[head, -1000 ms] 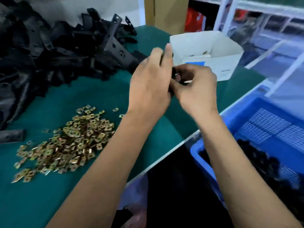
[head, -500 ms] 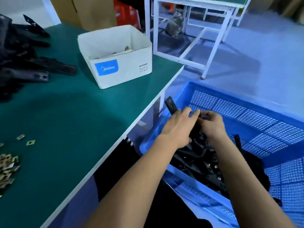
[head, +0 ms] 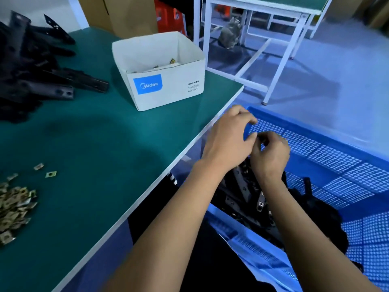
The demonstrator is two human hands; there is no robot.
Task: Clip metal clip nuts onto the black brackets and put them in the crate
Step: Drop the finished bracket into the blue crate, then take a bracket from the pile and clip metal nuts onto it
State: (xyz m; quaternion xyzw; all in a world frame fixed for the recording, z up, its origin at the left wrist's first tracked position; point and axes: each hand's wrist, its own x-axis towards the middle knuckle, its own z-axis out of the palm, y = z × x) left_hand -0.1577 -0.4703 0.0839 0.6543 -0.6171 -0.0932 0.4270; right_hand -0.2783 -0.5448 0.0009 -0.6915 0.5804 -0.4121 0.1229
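Both my hands hover over the blue mesh crate (head: 328, 142) beside the table's right edge. My left hand (head: 227, 144) has thumb and fingers spread in a loose curve and holds nothing. Just right of it, my right hand (head: 271, 157) has its fingers loosely curled, nothing visible in them. Below the hands, black brackets with clip nuts (head: 248, 197) lie piled in the crate. A heap of brass-coloured clip nuts (head: 14, 203) lies at the table's left front. Bare black brackets (head: 35, 81) are stacked at the back left.
A white cardboard box (head: 168, 89) with a few clip nuts inside stands near the back of the green table (head: 105, 148). A white-framed table (head: 277, 66) stands on the floor beyond the crate. Two loose clip nuts (head: 45, 170) lie apart from the heap.
My hands carried a bracket from above the table over to the crate, lowered it onto the pile, then let go and rose slightly. The view swung right.
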